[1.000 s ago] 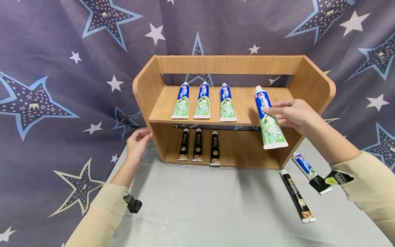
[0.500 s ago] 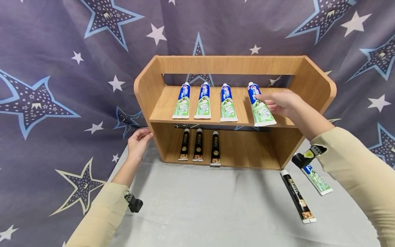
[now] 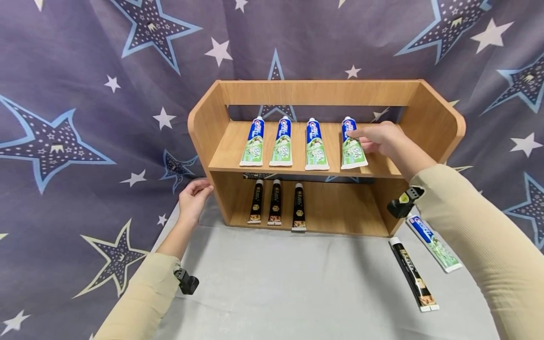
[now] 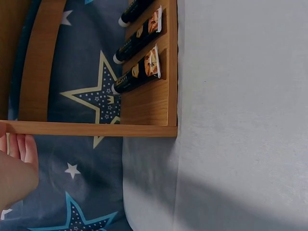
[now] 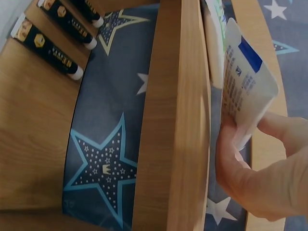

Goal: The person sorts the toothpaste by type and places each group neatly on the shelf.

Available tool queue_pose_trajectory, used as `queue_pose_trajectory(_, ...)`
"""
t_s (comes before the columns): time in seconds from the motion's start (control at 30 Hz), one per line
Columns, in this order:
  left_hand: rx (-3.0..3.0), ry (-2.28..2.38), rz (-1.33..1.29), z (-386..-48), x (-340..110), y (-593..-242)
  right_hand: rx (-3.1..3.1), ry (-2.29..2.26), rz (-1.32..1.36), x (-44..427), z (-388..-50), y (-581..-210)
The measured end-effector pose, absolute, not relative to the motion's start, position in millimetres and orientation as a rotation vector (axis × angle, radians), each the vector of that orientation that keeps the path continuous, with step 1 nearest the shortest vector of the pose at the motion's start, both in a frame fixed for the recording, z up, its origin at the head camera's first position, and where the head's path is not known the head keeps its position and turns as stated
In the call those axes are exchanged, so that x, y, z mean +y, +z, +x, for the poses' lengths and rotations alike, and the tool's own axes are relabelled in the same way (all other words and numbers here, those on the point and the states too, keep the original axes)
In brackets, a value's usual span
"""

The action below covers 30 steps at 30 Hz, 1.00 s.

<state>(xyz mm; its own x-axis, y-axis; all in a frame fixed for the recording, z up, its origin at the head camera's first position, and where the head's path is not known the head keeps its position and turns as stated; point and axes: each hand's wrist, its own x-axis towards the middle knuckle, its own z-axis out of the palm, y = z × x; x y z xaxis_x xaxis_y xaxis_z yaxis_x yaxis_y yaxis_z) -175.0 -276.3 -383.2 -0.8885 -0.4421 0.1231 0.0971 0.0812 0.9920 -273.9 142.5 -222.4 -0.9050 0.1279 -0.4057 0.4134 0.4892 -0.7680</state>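
Note:
In the head view my right hand [image 3: 380,136] pinches a blue, green and white toothpaste tube [image 3: 353,153] over the upper board of a wooden shelf [image 3: 318,92]. The right wrist view shows the printed white back of this toothpaste tube [image 5: 250,77], tilted up between thumb and fingers. Three like toothpaste tubes [image 3: 315,146] lie in a row to its left. My left hand [image 3: 193,200] holds the shelf's left side panel at its front edge; in the left wrist view the fingers [image 4: 21,147] lie against the panel's outer face.
Three black toothpaste tubes [image 3: 299,205] lie on the lower board, left of its middle. On the grey tabletop [image 3: 272,283], right of the shelf, lie another black tube [image 3: 414,278] and a blue-green tube [image 3: 437,248]. A star-patterned curtain [image 3: 106,42] hangs behind.
My right hand has carried the toothpaste tube left and back, from in front of the shelf's right part onto the upper board. My left hand has stayed at the side panel.

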Motion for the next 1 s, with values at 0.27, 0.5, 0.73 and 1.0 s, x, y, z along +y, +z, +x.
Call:
queue_pose_trajectory(0.27,-1.978,-1.856,0.352,-173,-274,-382,2.452,-1.419,0.465,143,-280,-230)
queue_pose_trajectory(0.5,-1.969,-1.858,0.347,-173,-273,-381,2.566,-1.365,0.439,138,-280,-229)
queue_pose_trajectory(0.73,-1.966,-1.867,0.351,-173,-274,-381,2.590,-1.428,0.297,141,-273,-227)
queue_pose_trajectory(1.0,-1.951,-1.896,0.349,-173,-274,-381,2.535,-1.446,0.210,150,-262,-224)
